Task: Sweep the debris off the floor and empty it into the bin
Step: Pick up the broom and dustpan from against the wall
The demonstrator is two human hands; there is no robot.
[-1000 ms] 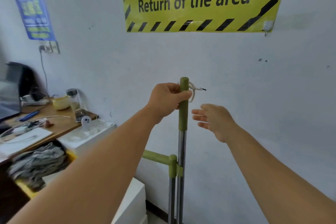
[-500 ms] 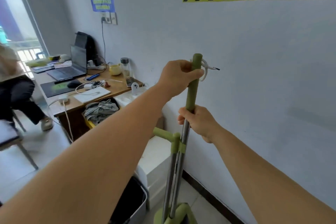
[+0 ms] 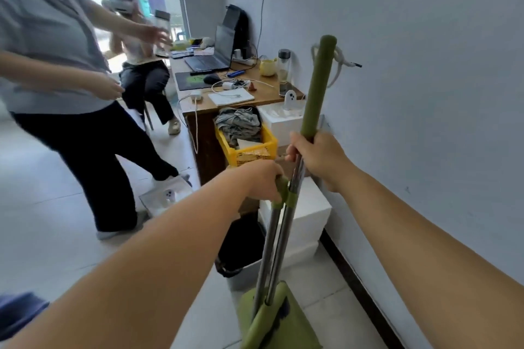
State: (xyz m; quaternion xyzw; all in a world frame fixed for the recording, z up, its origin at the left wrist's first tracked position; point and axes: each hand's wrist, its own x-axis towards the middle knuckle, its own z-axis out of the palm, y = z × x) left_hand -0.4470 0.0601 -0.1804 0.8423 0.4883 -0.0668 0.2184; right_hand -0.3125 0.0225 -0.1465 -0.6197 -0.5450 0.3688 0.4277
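A broom with a green grip and a metal pole [image 3: 317,88] stands upright by the wall, clipped beside a green dustpan [image 3: 272,323] with its own metal pole. My right hand [image 3: 317,156] is closed around the broom pole just below the green grip. My left hand [image 3: 263,181] grips the dustpan's short green handle, lower and to the left. A bin with a black liner [image 3: 241,246] stands on the floor just left of the poles. No debris is visible on the floor.
A person in a grey top [image 3: 65,88] stands close on the left; another sits at the wooden desk [image 3: 255,93] behind. A yellow crate of clothes [image 3: 246,144] and white boxes [image 3: 309,215] sit against the wall [image 3: 425,93].
My left hand left the top of the broom and dropped to the dustpan handle. My view swung down and left, bringing the bin, floor and two people into sight.
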